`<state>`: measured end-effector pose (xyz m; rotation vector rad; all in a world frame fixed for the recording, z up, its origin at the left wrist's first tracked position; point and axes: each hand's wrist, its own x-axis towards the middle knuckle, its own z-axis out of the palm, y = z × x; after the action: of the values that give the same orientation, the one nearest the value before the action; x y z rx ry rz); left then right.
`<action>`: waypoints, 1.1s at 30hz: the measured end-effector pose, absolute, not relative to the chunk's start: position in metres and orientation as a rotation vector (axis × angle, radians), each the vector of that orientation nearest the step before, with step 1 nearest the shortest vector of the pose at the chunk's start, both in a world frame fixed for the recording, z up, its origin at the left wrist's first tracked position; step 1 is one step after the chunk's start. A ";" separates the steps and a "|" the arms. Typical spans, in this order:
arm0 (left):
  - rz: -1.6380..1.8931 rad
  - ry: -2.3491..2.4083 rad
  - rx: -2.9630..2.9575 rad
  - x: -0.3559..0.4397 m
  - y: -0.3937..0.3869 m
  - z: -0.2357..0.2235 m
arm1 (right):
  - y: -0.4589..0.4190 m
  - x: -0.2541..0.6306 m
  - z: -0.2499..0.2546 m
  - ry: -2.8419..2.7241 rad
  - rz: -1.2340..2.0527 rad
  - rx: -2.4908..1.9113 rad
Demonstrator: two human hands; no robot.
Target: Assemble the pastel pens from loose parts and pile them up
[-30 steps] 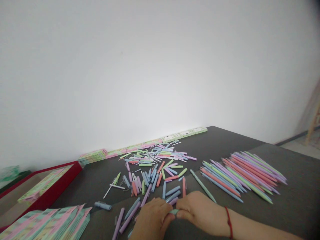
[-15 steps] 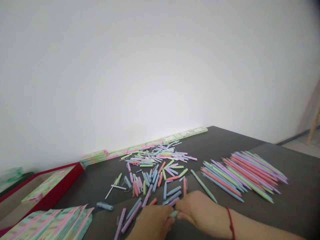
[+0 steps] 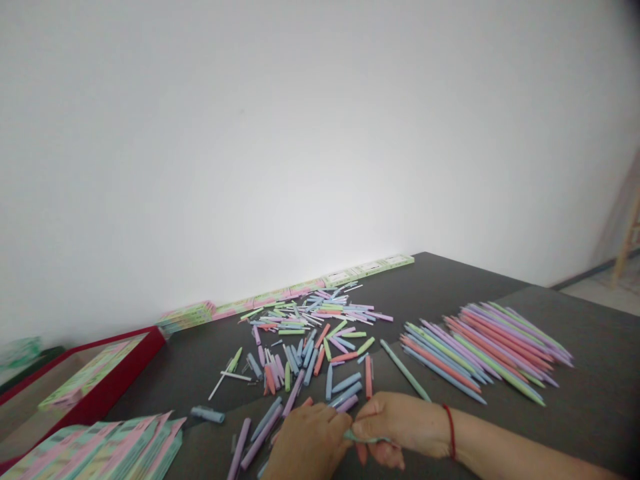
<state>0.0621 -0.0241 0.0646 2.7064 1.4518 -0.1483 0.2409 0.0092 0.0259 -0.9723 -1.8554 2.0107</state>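
Observation:
My left hand (image 3: pixel 307 443) and my right hand (image 3: pixel 400 423) meet at the near edge of the view, low over the dark table. A pale green pen (image 3: pixel 370 439) lies between them. Closed fingers of my right hand pinch its barrel, and its left end runs into my closed left hand, where it is hidden. Just beyond my hands lie loose purple and blue pen parts (image 3: pixel 347 395). A whole green pen (image 3: pixel 405 370) rests by itself on the table, beyond my right hand.
Assembled pastel pens (image 3: pixel 490 350) lie in rows at the right. Loose barrels, caps and white refills (image 3: pixel 305 320) spread across the middle. Flat boxes (image 3: pixel 280 294) line the wall. At the left are a red-rimmed box (image 3: pixel 133 370) and a fan of printed packs (image 3: pixel 115 450).
My right hand has turned and lowered a little, and more of the green pen shows between my hands. My left hand has shifted slightly right. The view has moved slightly.

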 end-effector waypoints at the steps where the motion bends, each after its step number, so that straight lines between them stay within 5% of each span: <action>1: -0.153 1.484 2.674 0.061 -0.024 0.069 | 0.008 0.241 0.028 -1.922 1.927 -0.971; 8: -0.029 1.537 2.590 0.050 -0.021 0.070 | -0.002 0.253 0.064 -2.496 0.566 -1.158; 13: 0.245 1.548 2.581 0.043 -0.018 0.060 | 0.005 0.256 0.073 -2.651 0.170 -1.033; 18: 0.223 1.583 2.598 0.040 -0.014 0.057 | 0.008 0.249 0.065 -2.671 0.038 -1.032; 27: 0.118 1.580 2.705 0.045 -0.009 0.053 | 0.010 0.249 0.046 -2.553 0.500 -1.200; 33: 0.241 1.638 2.612 0.039 -0.010 0.055 | 0.015 0.250 0.051 -2.607 0.143 -1.140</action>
<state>0.0392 -0.0102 0.0547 2.6118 1.6378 0.2407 0.2497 0.0149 0.0515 -1.1400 -2.6072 0.1429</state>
